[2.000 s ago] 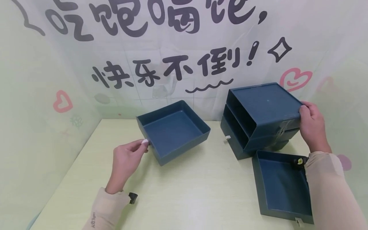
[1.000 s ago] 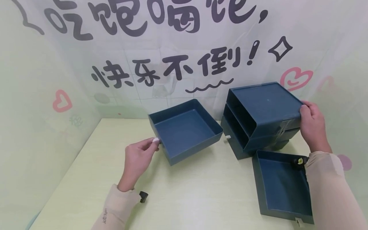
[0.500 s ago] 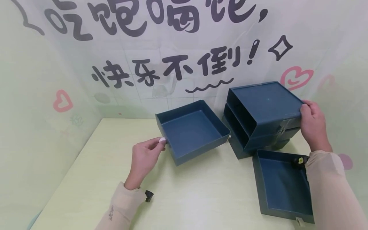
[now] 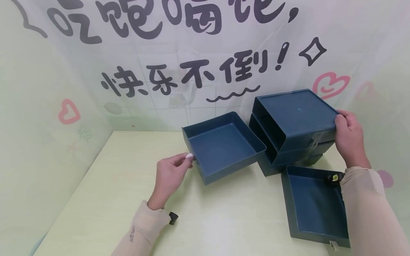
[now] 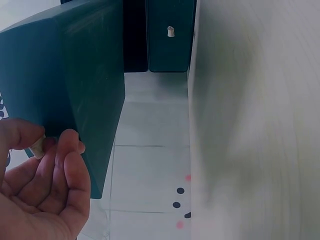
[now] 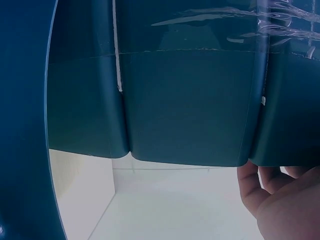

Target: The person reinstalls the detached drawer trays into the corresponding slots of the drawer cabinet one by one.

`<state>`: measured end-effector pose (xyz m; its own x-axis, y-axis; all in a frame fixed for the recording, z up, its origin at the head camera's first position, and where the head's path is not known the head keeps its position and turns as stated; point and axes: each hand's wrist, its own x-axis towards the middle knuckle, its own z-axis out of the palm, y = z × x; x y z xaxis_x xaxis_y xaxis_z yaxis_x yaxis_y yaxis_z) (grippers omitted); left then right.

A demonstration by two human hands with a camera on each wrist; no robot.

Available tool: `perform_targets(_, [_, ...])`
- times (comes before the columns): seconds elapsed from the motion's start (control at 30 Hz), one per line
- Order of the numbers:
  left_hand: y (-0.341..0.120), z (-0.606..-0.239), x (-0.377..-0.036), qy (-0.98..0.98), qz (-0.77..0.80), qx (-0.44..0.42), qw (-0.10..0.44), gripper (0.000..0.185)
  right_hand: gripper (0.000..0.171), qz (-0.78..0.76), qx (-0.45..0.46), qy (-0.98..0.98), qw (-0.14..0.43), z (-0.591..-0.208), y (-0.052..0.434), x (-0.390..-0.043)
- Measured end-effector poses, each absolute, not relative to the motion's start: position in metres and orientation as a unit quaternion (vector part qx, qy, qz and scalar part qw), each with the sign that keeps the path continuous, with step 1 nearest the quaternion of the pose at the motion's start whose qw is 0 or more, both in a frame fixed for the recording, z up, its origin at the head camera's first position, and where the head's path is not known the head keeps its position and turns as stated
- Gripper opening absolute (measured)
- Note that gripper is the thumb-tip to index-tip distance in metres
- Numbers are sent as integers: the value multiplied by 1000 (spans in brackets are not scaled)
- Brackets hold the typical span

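since the earlier frame the left hand (image 4: pixel 171 174) and the blue drawer (image 4: pixel 224 149) it carries have shifted right; the drawer's far-right corner now overlaps the stack in the head view.

nearest, the right sleeve (image 4: pixel 365 206) partly covers a second drawer (image 4: pixel 320 202), which lies open side up on the pale surface (image 4: pixel 221 220), its light tab at the near end. just beyond, the left hand pinches the white pull tab (image 4: pixel 189 155) on the front of the carried drawer between thumb and fingers.

that drawer is held above the surface, open side up, just in front of the stack; whether they touch, i cannot tell. it is dark blue, shallow and nearly square, with thin straight walls, neatly rounded corners and a smooth, plain floor; the left wrist view turns its outside more teal.

farther right stands the three-tier drawer unit (image 4: pixel 299 113), matching blue, with crinkled clear tape (image 4: pixel 317 139) across its side. the upper two bays are open and hollow, while a bottom drawer (image 5: pixel 170 52) with a pale tab fills the lowest. the right hand (image 4: pixel 350 138) grips the top tier's rear edge, thumb near the upper face. behind everything hangs a pale backdrop (image 4: pixel 160 121) with black chinese characters (image 4: pixel 194 64).
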<state>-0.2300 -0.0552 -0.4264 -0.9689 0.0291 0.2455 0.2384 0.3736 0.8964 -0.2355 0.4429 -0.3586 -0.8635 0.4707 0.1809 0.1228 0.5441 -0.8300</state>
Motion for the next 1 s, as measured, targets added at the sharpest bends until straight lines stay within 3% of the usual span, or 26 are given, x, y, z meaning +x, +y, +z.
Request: perform_targets(1.0, [-32, -444, -236, -820, -560, -90, 79, 15, 56, 455, -163, -854, 192, -361, 443, -234])
